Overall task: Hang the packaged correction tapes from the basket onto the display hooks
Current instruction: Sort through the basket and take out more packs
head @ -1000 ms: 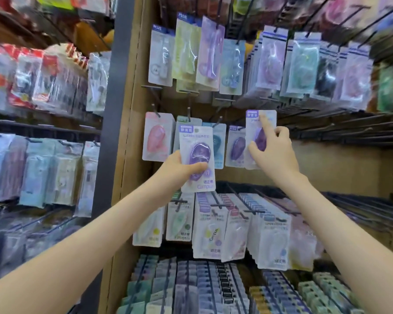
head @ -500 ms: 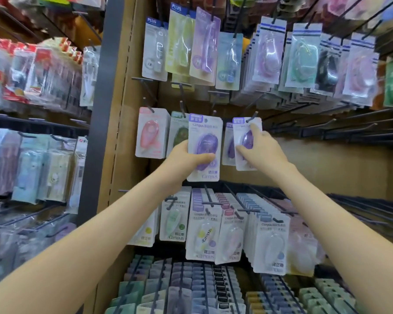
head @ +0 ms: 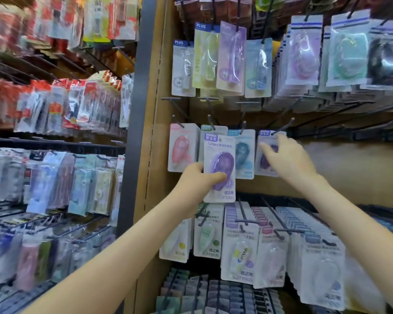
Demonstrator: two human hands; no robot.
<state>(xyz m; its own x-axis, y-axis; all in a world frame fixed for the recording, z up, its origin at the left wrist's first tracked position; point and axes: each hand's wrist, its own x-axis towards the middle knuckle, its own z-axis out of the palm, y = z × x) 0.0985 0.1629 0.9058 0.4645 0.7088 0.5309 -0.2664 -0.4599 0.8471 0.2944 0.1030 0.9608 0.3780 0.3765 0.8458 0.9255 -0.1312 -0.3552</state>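
Now your left hand pinches the purple pack upright, header up. The matching hook lies up and rightward, nearer your right hand, whose loose fingers rest on the hung pack.

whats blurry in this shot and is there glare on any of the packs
Head view: left-side shelves smear with motion blur; the purple pack in the left hand reads sharp; the right hand is slightly soft; glare streaks the top-row packs; wide-angle bowing at edges.
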